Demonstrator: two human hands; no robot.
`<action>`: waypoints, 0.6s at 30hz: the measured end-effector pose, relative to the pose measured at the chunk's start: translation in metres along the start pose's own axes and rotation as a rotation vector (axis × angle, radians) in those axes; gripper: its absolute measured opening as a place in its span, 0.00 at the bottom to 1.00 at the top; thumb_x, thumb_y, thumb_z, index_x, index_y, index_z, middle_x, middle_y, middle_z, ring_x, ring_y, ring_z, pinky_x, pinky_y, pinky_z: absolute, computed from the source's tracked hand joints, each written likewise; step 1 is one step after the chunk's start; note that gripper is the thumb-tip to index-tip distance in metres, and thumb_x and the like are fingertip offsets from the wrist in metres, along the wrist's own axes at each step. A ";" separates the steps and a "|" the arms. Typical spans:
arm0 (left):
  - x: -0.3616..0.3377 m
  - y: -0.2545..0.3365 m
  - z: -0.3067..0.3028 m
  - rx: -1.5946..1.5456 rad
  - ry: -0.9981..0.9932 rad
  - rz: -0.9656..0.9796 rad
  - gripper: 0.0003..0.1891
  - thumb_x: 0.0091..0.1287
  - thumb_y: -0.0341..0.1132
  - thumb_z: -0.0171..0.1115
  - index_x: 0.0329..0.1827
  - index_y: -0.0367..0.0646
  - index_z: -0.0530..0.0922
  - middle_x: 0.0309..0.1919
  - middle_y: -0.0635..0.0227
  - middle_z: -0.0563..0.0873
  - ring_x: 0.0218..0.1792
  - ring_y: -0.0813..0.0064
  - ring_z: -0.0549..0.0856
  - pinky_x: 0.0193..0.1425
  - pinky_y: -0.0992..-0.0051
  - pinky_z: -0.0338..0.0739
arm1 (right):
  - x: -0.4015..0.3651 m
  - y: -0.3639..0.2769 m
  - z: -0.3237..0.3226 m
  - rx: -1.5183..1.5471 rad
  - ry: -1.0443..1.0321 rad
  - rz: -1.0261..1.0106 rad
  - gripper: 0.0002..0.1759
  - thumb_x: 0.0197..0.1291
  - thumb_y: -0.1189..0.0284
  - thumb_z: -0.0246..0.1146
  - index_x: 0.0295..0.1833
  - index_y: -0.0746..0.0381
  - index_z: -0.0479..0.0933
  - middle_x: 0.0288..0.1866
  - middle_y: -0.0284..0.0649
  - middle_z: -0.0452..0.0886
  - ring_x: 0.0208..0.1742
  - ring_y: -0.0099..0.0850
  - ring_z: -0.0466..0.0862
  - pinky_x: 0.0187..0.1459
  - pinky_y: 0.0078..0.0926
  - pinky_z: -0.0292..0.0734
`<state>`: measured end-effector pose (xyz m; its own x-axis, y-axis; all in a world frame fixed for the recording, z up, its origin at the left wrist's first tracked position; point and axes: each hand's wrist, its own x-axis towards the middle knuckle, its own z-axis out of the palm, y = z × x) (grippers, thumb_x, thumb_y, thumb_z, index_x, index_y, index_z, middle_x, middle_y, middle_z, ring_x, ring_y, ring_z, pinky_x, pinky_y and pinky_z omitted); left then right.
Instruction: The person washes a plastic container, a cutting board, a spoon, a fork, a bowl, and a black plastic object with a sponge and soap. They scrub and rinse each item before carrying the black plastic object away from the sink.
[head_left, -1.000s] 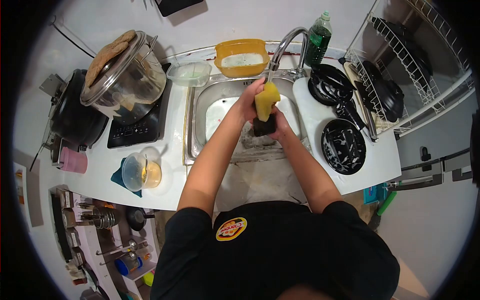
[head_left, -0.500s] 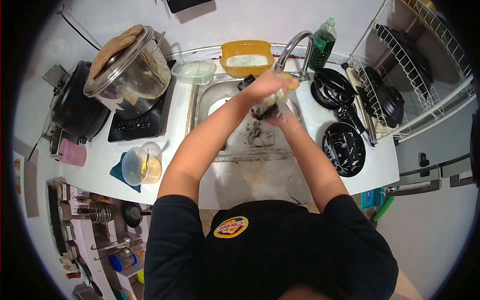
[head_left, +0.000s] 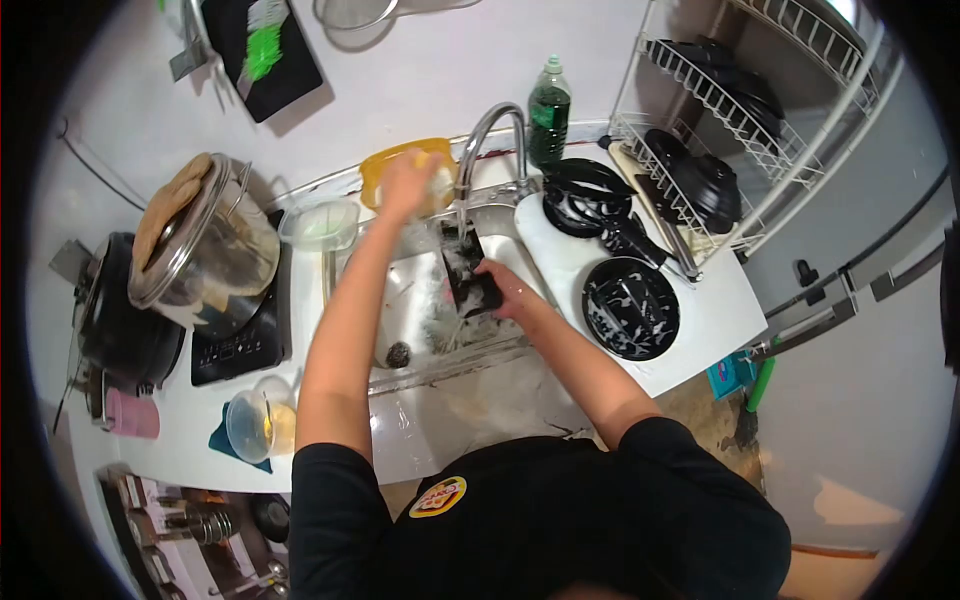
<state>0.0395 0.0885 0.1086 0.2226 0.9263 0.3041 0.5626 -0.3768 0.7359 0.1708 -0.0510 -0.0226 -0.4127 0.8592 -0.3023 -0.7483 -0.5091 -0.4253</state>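
My right hand (head_left: 507, 291) grips the near end of a black, rectangular, soapy item (head_left: 466, 268) over the sink (head_left: 408, 300). Water from the curved faucet (head_left: 490, 115) runs onto its far end. My left hand (head_left: 403, 187), slightly blurred, is closed around a yellow sponge (head_left: 431, 162) above the yellow basin (head_left: 377, 162), whose inside holds whitish suds. Dark residue and foam lie on the sink floor, along with a small dark round scrubber-like thing (head_left: 398, 355) near the left front corner.
Soapy black pans (head_left: 630, 308) rest right of the sink, beneath a dish rack (head_left: 690, 190). A green soap bottle (head_left: 549, 115) stands behind the faucet. To the left are a clear tub (head_left: 320, 224), a steel pot (head_left: 215, 255) on a cooktop (head_left: 235, 355), and a plastic container (head_left: 247, 427).
My hands have separated: the left went with the sponge to the yellow basin, while the right holds the black item under the faucet. The camera view has shifted and tilted.
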 end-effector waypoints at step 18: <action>-0.109 -0.096 0.073 -0.827 -0.251 -0.626 0.29 0.64 0.55 0.56 0.50 0.32 0.74 0.39 0.64 0.82 0.35 0.76 0.79 0.39 0.76 0.73 | 0.034 -0.023 0.053 -1.818 0.481 -0.459 0.20 0.44 0.70 0.63 0.44 0.70 0.74 0.38 0.56 0.79 0.42 0.53 0.80 0.43 0.41 0.76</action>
<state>0.0196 0.0242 -0.0393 0.2919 0.8961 -0.3345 -0.0609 0.3664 0.9285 0.1462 -0.0075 0.0216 0.0196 0.9992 0.0346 0.7405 0.0087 -0.6720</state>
